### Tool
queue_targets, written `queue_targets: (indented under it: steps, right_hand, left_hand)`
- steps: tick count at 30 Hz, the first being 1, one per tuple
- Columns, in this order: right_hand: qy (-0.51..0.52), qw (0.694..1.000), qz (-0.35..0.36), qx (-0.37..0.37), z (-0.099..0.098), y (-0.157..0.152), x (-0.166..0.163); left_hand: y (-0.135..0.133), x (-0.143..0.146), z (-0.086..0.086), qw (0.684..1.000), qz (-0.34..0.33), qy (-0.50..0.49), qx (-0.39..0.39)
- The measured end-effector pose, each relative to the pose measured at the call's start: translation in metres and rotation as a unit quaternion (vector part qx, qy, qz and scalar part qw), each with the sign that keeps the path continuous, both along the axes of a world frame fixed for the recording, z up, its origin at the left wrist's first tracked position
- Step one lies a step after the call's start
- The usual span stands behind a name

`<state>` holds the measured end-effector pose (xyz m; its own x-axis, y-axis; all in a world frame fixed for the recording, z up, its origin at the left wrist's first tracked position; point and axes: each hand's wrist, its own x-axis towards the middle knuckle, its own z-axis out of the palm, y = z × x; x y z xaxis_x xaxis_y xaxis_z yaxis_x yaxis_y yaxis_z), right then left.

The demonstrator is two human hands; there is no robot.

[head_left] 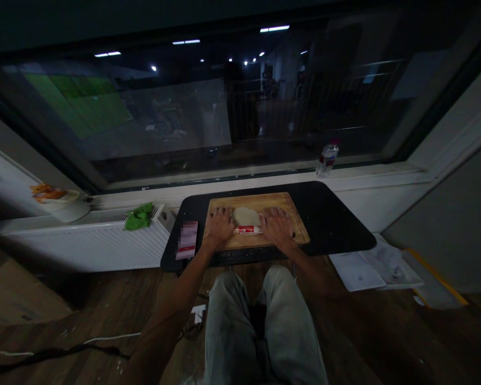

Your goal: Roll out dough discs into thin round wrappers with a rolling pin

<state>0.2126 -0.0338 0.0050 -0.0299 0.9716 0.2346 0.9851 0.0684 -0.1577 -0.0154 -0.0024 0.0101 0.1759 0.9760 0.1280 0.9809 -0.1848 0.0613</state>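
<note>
"What's around the work, biggest first?"

"A dark window (208, 117) across the far side, a white radiator (104, 240) at left, then the black table (336, 222). Papers (358, 267) lie low beyond its right end. A bottle (327, 159) stands on the sill, and a green cloth (139, 216) sits on the radiator."

"And the edges?"

"The wooden board (300, 231) lies near the table's front edge, the knees just below. Rightward the tabletop runs on widest; leftward it's tight — a phone (187, 239) takes the strip beside the board."

"The hands?"

"Left hand (221, 224) and right hand (278, 225) press on opposite ends of a roller (248, 230) (white, red label in the middle). Fingers reach forward over the board, stretched out rather than curled. The pale, flat dough (246, 216) lies on the board between them, just beyond the roller."

"Anything hard to make out?"

"Palms cover the roller's ends, so I can't tell about the thumbs. The label is too small to read — and part of the phone's screen is blurred."
</note>
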Motion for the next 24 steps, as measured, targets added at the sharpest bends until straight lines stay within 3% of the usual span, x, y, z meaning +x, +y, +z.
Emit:
queue_targets:
  steps: [15, 24]
  right_hand:
    - [0.037, 0.997, -0.027, -0.061, 0.014, 0.05, 0.003]
    - [0.047, 0.998, -0.028, -0.028, -0.002, 0.047, 0.005]
  left_hand:
    - [0.049, 0.008, 0.009, 1.0, 0.019, -0.005, 0.004]
    - [0.05, 0.005, -0.004, 0.999, 0.035, -0.023, -0.021]
